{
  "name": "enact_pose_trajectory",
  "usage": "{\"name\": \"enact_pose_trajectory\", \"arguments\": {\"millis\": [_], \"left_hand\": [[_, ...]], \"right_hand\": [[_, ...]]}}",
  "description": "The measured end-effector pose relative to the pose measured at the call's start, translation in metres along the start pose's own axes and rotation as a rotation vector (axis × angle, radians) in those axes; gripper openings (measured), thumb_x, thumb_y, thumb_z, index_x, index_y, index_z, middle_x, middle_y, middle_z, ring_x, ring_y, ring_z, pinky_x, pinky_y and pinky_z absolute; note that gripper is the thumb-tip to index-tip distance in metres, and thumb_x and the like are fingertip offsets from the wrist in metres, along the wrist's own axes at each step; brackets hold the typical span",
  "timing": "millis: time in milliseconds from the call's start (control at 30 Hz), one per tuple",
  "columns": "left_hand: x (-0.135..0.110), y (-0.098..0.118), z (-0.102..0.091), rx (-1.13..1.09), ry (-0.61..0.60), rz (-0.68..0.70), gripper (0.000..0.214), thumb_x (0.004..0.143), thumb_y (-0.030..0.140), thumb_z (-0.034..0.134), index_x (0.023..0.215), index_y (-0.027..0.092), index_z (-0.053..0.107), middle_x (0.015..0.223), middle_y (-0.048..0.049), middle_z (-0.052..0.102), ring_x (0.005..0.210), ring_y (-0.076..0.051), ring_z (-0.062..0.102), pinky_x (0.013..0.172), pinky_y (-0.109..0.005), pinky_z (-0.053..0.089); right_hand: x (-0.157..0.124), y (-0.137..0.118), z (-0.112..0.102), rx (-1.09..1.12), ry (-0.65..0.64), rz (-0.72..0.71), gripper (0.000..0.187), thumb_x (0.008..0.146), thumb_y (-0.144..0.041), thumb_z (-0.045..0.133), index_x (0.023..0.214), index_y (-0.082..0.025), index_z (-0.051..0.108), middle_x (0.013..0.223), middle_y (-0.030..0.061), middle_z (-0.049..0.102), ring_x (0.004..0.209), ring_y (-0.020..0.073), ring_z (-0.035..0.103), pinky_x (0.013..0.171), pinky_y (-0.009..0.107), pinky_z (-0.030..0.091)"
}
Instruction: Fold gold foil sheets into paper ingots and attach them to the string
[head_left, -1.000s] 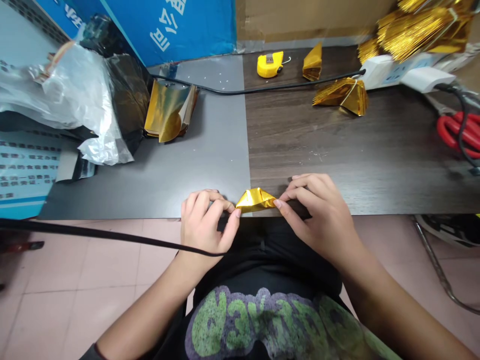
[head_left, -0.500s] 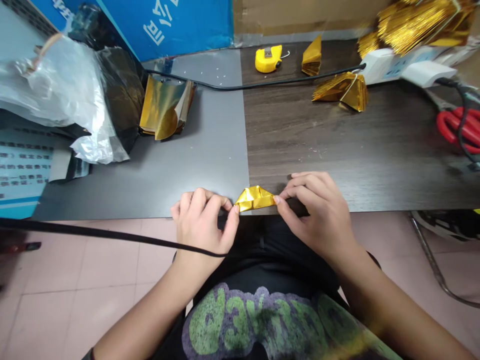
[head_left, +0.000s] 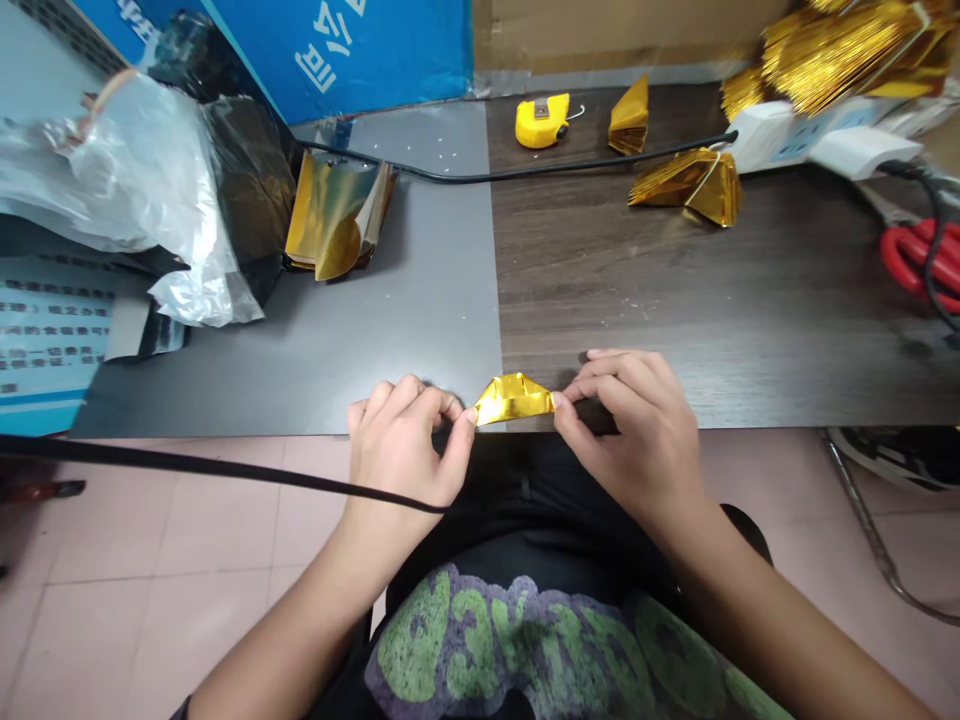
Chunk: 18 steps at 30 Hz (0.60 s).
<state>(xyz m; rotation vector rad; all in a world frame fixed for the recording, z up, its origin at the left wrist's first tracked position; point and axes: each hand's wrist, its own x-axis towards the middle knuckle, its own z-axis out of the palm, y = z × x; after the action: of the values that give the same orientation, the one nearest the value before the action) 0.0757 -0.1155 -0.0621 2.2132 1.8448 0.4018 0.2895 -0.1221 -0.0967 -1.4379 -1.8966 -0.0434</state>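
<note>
A small folded gold foil paper piece (head_left: 514,398) rests at the near edge of the table (head_left: 675,300), where the grey mat meets the dark wood. My left hand (head_left: 405,445) pinches its left tip between thumb and forefinger. At the opposite tip, my right hand (head_left: 634,425) grips it the same way. Both hands are closed on the paper, with their other fingers curled.
A stack of gold foil sheets (head_left: 337,210) lies on the grey mat beside plastic bags (head_left: 142,190). Folded gold pieces (head_left: 690,180), a yellow tape measure (head_left: 541,120), a white power strip (head_left: 817,140) and red scissors (head_left: 919,262) sit further back. A black cable (head_left: 187,465) crosses my left wrist.
The hands and the gold piece have barely moved; the view has shifted slightly.
</note>
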Motion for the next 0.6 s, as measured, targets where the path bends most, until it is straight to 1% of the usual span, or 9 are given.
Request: {"name": "enact_pose_trajectory", "arguments": {"millis": [67, 133, 167, 300, 367, 433, 467, 533, 600], "left_hand": [[0.0, 0.0, 0.001, 0.001, 0.006, -0.008, 0.024, 0.092, 0.037, 0.059, 0.073, 0.022, 0.064, 0.077, 0.0, 0.058, 0.08, -0.018, 0.049, 0.078, -0.034, 0.026], [-0.001, 0.0, 0.003, 0.009, 0.021, -0.019, 0.025, 0.09, 0.037, 0.06, 0.071, 0.022, 0.063, 0.078, -0.0001, 0.058, 0.082, -0.019, 0.048, 0.08, -0.035, 0.026], [-0.001, -0.001, 0.004, 0.013, 0.034, -0.025, 0.024, 0.09, 0.037, 0.061, 0.071, 0.022, 0.063, 0.078, -0.0003, 0.058, 0.083, -0.019, 0.047, 0.081, -0.036, 0.026], [0.0, 0.0, 0.006, 0.02, 0.078, -0.039, 0.022, 0.087, 0.037, 0.064, 0.071, 0.023, 0.064, 0.085, -0.0013, 0.058, 0.088, -0.021, 0.046, 0.086, -0.039, 0.028], [0.001, 0.001, 0.006, 0.018, 0.079, -0.038, 0.021, 0.087, 0.035, 0.065, 0.07, 0.023, 0.064, 0.086, -0.0015, 0.058, 0.088, -0.021, 0.046, 0.087, -0.039, 0.029], [0.002, 0.0, 0.007, 0.015, 0.08, -0.028, 0.022, 0.087, 0.035, 0.065, 0.069, 0.022, 0.063, 0.086, -0.0016, 0.058, 0.088, -0.021, 0.046, 0.086, -0.038, 0.029], [0.002, -0.001, 0.007, 0.014, 0.083, -0.019, 0.022, 0.088, 0.035, 0.064, 0.07, 0.022, 0.063, 0.087, -0.0017, 0.058, 0.088, -0.021, 0.046, 0.086, -0.038, 0.029], [0.002, -0.005, 0.008, 0.007, 0.1, 0.003, 0.022, 0.088, 0.036, 0.064, 0.07, 0.022, 0.064, 0.087, -0.0016, 0.059, 0.087, -0.02, 0.047, 0.085, -0.038, 0.029], [0.001, -0.01, 0.009, -0.002, 0.133, 0.027, 0.024, 0.088, 0.037, 0.066, 0.069, 0.022, 0.064, 0.086, -0.0011, 0.059, 0.085, -0.019, 0.047, 0.084, -0.037, 0.029]], "right_hand": [[-0.001, -0.002, 0.001, -0.009, 0.015, 0.01, 0.012, 0.087, -0.017, 0.068, 0.08, -0.021, 0.06, 0.082, 0.0049, 0.069, 0.098, 0.0294, 0.069, 0.08, 0.043, 0.057], [-0.003, -0.003, 0.003, 0.013, 0.025, -0.01, 0.006, 0.089, -0.015, 0.066, 0.088, -0.019, 0.063, 0.089, 0.0066, 0.07, 0.1, 0.0287, 0.068, 0.083, 0.043, 0.057], [-0.004, -0.004, 0.003, 0.034, 0.017, -0.036, 0.007, 0.09, -0.012, 0.065, 0.094, -0.018, 0.064, 0.093, 0.0075, 0.072, 0.101, 0.028, 0.068, 0.084, 0.043, 0.057], [-0.01, -0.01, 0.003, 0.064, -0.074, -0.209, 0.028, 0.094, -0.001, 0.052, 0.115, -0.012, 0.067, 0.116, 0.0098, 0.074, 0.116, 0.0267, 0.065, 0.098, 0.043, 0.056], [-0.012, -0.014, 0.0, 0.01, -0.156, -0.273, 0.036, 0.094, 0.001, 0.046, 0.125, -0.005, 0.064, 0.13, 0.0129, 0.07, 0.128, 0.0273, 0.06, 0.108, 0.044, 0.051], [-0.015, -0.018, -0.003, -0.05, -0.247, -0.29, 0.041, 0.095, -0.004, 0.045, 0.134, 0.0, 0.059, 0.142, 0.0162, 0.062, 0.137, 0.0286, 0.053, 0.114, 0.045, 0.046], [-0.017, -0.019, -0.005, -0.074, -0.28, -0.289, 0.043, 0.096, -0.009, 0.046, 0.137, 0.001, 0.057, 0.146, 0.0166, 0.059, 0.14, 0.0289, 0.051, 0.116, 0.046, 0.044], [-0.021, -0.019, -0.007, -0.111, -0.306, -0.288, 0.045, 0.099, -0.018, 0.048, 0.14, 0.0, 0.055, 0.149, 0.0149, 0.055, 0.142, 0.0285, 0.048, 0.118, 0.046, 0.04], [-0.025, -0.018, -0.008, -0.144, -0.301, -0.289, 0.046, 0.102, -0.024, 0.049, 0.143, -0.004, 0.054, 0.151, 0.0127, 0.054, 0.143, 0.0275, 0.048, 0.12, 0.045, 0.037]]}}
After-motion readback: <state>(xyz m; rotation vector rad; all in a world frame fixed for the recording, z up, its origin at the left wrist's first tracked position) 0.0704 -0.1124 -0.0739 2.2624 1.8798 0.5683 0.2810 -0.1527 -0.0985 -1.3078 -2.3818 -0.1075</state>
